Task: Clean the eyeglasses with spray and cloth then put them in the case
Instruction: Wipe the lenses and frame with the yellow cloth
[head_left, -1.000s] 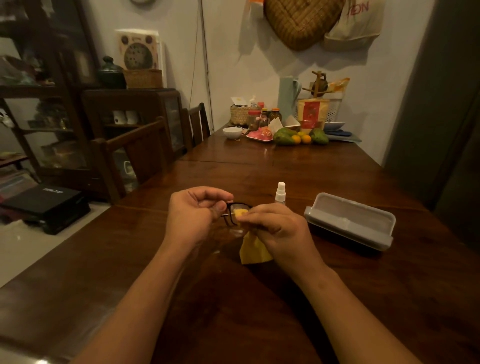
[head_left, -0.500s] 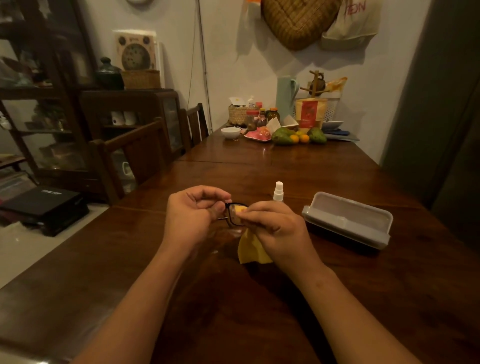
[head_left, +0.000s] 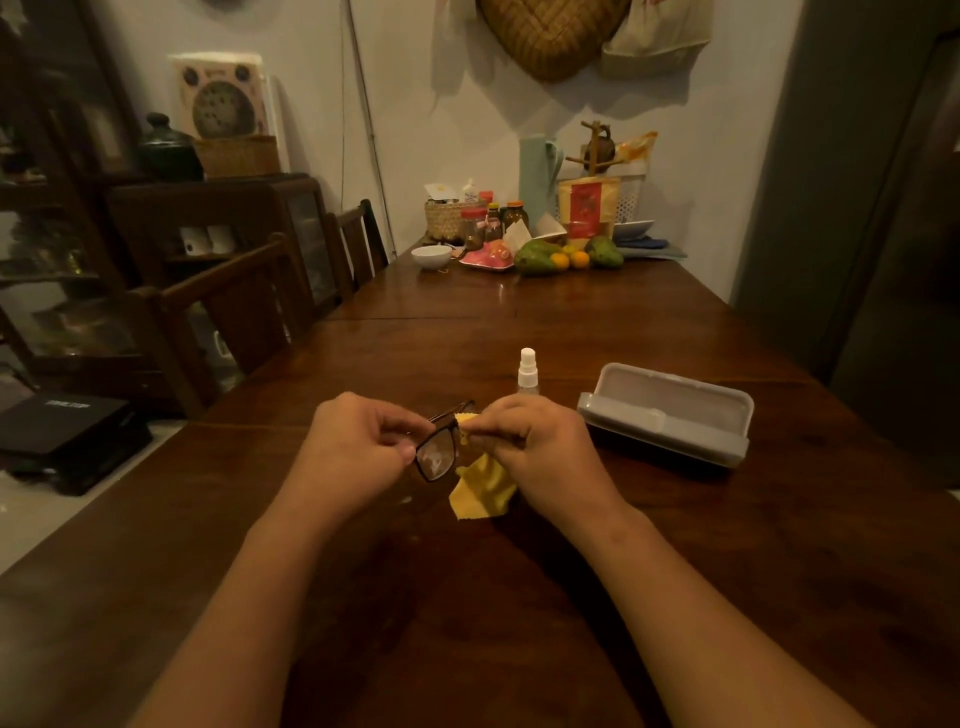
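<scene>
Cloth (head_left: 480, 491) has slid to the glasses' (head_left: 436, 458) edge. Left hand (head_left: 358, 441) pinches them, right hand (head_left: 535, 441) pinches cloth, mid-wipe. The other side likely comes next.

Dim, warm light falls over a long dark wooden table (head_left: 597, 322) that runs up to a pale wall (head_left: 415, 104). The table's far end is crowded with jars, fruit (head_left: 566, 258) and a small white bowl (head_left: 431, 256). Two dark wooden chairs (head_left: 234, 322) stand along the left side, with a dark cabinet (head_left: 156, 218) behind them and pale floor (head_left: 31, 519) below (a black box (head_left: 67, 421) sits low there). A woven tray (head_left: 550, 36) hangs high on the wall, and a grey-green panel (head_left: 831, 208) closes off the right.
</scene>
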